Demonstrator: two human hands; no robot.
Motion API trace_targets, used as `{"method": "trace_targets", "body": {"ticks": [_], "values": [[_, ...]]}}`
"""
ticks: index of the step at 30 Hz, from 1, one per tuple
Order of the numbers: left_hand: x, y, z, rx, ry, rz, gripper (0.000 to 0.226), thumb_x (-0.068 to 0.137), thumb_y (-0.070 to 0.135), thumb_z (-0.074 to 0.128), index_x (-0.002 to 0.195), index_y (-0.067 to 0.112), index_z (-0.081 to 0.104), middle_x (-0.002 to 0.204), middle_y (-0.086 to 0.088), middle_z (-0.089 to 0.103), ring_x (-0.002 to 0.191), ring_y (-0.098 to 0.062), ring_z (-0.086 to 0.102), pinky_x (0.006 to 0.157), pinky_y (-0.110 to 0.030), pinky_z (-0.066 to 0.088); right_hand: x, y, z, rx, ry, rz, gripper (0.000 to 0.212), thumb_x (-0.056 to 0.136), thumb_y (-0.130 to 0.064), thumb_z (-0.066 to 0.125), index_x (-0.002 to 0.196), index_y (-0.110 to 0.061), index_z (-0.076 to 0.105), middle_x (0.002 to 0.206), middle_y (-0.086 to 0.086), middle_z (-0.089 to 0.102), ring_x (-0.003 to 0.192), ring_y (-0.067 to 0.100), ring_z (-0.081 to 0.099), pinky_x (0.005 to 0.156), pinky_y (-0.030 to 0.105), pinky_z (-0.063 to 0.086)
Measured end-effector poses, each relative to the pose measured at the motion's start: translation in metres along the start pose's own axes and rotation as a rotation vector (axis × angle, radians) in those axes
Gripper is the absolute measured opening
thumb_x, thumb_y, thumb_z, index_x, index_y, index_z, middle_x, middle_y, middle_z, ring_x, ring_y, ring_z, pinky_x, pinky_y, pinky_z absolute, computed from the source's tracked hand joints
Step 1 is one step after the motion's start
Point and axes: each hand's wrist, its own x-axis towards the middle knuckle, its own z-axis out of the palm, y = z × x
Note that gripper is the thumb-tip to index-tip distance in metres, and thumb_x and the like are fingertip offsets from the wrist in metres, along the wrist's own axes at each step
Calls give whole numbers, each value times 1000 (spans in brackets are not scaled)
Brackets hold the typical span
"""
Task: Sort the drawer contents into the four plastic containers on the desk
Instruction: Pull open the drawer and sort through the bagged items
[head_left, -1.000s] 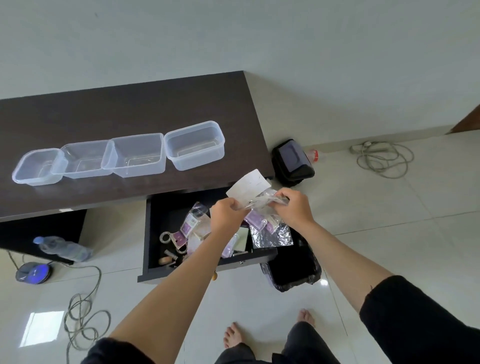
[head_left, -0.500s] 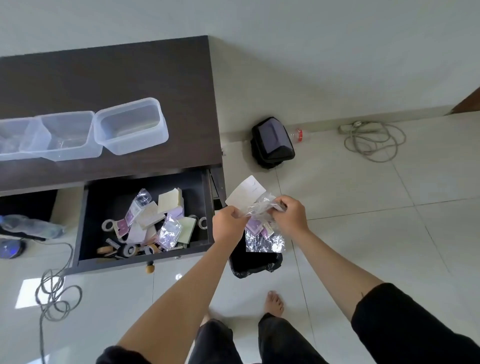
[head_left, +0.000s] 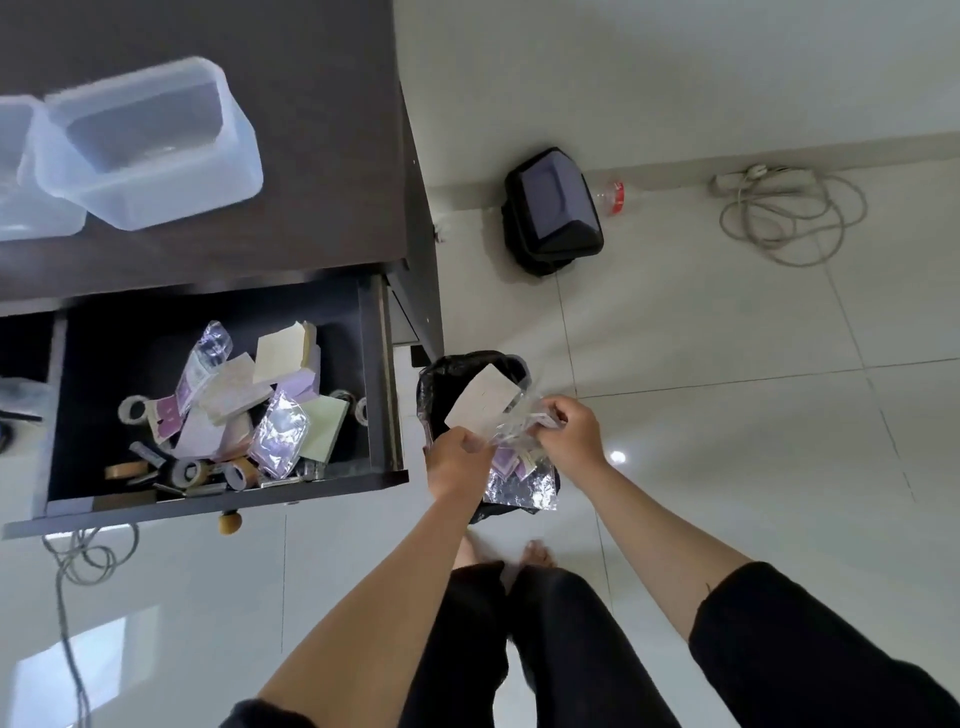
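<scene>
Both hands work a crinkly clear plastic wrapper (head_left: 511, 423) over the black-lined bin (head_left: 457, 371), right of the open drawer (head_left: 382, 374).
The left hand (head_left: 454, 460) pinches its white card (head_left: 480, 402), the right hand (head_left: 571, 439) its film: light, limp, slippery, so best pinched at the edges.

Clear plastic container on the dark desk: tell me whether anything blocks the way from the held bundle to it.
Nothing visible does. The clear plastic container sits open-topped on the dark desk; both hands hold the crinkly plastic bundle over the black-lined bin, right of the open drawer.
</scene>
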Motion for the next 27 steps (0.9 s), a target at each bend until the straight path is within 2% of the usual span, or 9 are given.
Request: {"method": "trace_targets", "body": {"ticks": [6, 8, 10, 12, 15, 17, 19, 23, 27], "values": [[66, -55, 51, -19, -29, -74, 28, 79, 27, 72, 70, 16, 47, 76, 1, 53, 73, -19, 51, 63, -28, 42, 55, 70, 39, -29, -78, 18, 31, 76, 4, 65, 103, -11, 69, 104, 7, 68, 97, 20, 62, 69, 13, 44], [89, -70, 66, -1, -92, -73, 29, 77, 35, 74, 87, 16, 55, 88, 2, 59, 82, -23, 59, 69, -31, 47, 70, 91, 51, -66, -96, -22, 31, 76, 2, 63, 103, -12, 69, 100, 3, 69, 95, 18, 63, 75, 14, 47], [108, -84, 78, 10, -167, -66, 43, 74, 41, 75, 106, 20, 55, 100, 5, 58, 90, -19, 59, 78, -32, 48, 85, 109, 62, -92, -120, -32, 38, 76, 2, 64, 111, -14, 68, 107, 2, 70, 102, 19, 64, 87, 23, 51], [125, -96, 88, 8, -212, -43, 47, 73, 37, 78, 110, 23, 53, 105, 3, 57, 91, -14, 53, 79, -26, 43, 97, 122, 69, -123, -170, -28, 50, 78, 0, 66, 126, -16, 61, 125, 3, 64, 114, 16, 59, 97, 22, 44], [144, -111, 94, -18, -238, -36, 72, 68, 31, 82, 131, 23, 49, 126, -1, 56, 105, -15, 56, 85, -24, 42, 108, 137, 73, -186, -253, 8, 74, 82, -3, 66, 147, -20, 35, 139, 4, 52, 110, 15, 55, 87, 15, 42], [151, -114, 94, -16, -239, -46, 92, 63, 32, 84, 142, 29, 37, 138, -3, 48, 121, -20, 51, 99, -30, 42, 110, 143, 73, -185, -299, 48, 89, 79, 1, 67, 151, -22, 21, 146, 0, 43, 113, 16, 53, 83, 11, 42], [150, -112, 92, -23, -236, -48, 101, 63, 32, 85, 147, 30, 28, 147, -3, 38, 133, -23, 42, 109, -37, 35, 107, 143, 69, -209, -315, 54, 96, 77, 0, 70, 152, -23, 16, 153, -1, 35, 112, 15, 53, 89, 16, 41], [129, -98, 82, -19, -173, -18, 97, 72, 42, 78, 150, 29, 21, 157, -1, 26, 144, -23, 27, 115, -43, 28, 86, 132, 58, -224, -323, 101, 91, 81, -5, 71, 153, -19, 16, 157, 2, 28, 141, 22, 33, 110, 27, 31], [87, -74, 62, 16, -176, -2, 84, 81, 47, 67, 150, 25, 24, 156, -1, 29, 142, -22, 29, 115, -40, 30, 48, 98, 38, -182, -288, 174, 80, 85, -8, 67, 151, -17, 23, 153, 4, 34, 139, 26, 36, 110, 35, 37]]}}
